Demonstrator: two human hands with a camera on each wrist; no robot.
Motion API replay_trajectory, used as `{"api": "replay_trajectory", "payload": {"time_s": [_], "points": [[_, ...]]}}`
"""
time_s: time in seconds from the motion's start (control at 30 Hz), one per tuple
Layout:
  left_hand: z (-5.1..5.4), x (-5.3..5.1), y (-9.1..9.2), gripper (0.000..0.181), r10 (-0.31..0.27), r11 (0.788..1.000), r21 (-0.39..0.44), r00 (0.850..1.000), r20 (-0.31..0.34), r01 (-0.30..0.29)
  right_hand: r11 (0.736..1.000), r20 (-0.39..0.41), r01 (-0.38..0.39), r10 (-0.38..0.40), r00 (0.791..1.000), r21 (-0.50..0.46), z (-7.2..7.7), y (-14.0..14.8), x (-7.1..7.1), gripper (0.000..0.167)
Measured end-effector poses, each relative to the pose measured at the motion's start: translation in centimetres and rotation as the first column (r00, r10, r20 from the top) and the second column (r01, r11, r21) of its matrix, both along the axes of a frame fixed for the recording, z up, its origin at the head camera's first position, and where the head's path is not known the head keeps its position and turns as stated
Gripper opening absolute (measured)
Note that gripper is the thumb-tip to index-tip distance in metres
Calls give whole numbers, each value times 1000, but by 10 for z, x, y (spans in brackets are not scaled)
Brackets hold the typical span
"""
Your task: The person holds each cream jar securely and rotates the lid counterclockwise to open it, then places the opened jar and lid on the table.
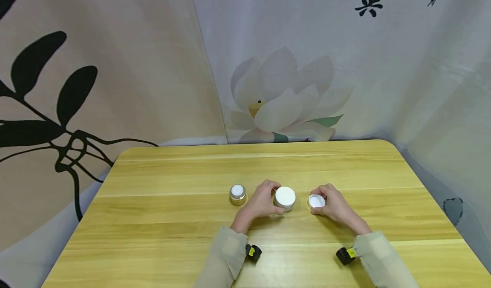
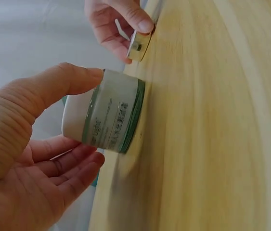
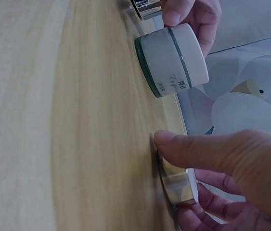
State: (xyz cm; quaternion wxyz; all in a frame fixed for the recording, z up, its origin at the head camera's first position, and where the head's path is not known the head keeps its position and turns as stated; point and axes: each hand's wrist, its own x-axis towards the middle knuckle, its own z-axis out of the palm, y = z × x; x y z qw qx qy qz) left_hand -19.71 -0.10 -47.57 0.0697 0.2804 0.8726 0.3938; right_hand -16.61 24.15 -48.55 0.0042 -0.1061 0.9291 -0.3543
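Observation:
A cream jar [image 1: 285,197] with a white lid and a pale, green-edged body is near the middle of the table. My left hand [image 1: 264,199] grips it from the left, thumb and fingers on opposite sides. Printed lettering shows on the jar's side in the left wrist view; whether its base touches the table I cannot tell. To the right, my right hand [image 1: 334,205] pinches a low gold lid [image 1: 316,201] at the tabletop, its white inside facing up. Left of my left hand stands a small gold jar [image 1: 238,194] with a white top, touched by neither hand.
The light wooden table [image 1: 161,245] has rounded far corners. Behind it hangs a pale curtain [image 1: 291,36] printed with a flower and dark leaves. A small black wrist device [image 1: 253,252] sits at the left cuff, and another wrist device [image 1: 345,256] at the right.

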Motion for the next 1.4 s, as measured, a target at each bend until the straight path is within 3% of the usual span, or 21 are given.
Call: {"api": "replay_trajectory", "payload": {"time_s": [0.27, 0.47, 0.87, 1.1, 1.4], "points": [[-7, 2, 5, 60, 39, 999, -5, 999, 35, -39, 1000, 2, -4, 4, 1000, -10, -2, -1, 0, 40], [-13, 1, 8, 56, 54, 999, 2, 998, 21, -54, 1000, 3, -5, 5, 1000, -5, -2, -1, -1, 40], [-15, -1, 7, 52, 87, 996, 9, 995, 51, -88, 1000, -59, -22, 23, 998, 18, -4, -2, 5, 37], [-8, -3, 2, 54, 101, 993, 58, 994, 46, -104, 999, -88, -25, 27, 996, 31, -7, -2, 5, 37], [17, -3, -5, 56, 143, 977, 151, 988, 63, -151, 998, -83, -19, 24, 996, 56, -6, 0, 5, 40]]}}
